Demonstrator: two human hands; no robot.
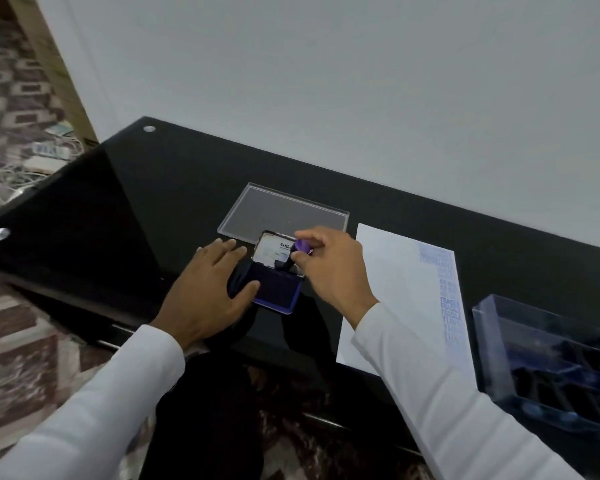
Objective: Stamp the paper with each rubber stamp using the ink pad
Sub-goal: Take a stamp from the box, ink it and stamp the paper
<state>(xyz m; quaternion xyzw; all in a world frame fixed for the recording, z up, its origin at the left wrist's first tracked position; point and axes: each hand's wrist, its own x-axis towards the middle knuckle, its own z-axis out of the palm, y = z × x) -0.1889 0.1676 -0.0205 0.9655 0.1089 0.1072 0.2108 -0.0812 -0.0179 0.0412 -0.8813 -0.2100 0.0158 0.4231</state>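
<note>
While the left hand (211,293) lies flat with straight fingers against the left edge of the open blue ink pad (276,291), the right hand (329,268) pinches the purple-capped rubber stamp (297,253) with curled fingertips and holds it upright, its lower end on the pad near the raised lid. Just right of the pad lies the white paper sheet (395,289), which carries blue prints along its right side. Beside the paper stands a clear plastic box (548,355) with dark stamps inside. Behind the pad lies a flat transparent lid (281,211) on the black glass desk (153,202).

Dim, soft, even light; edges warped, motion-blurred; glossy desk (174,188) reflecting
</note>
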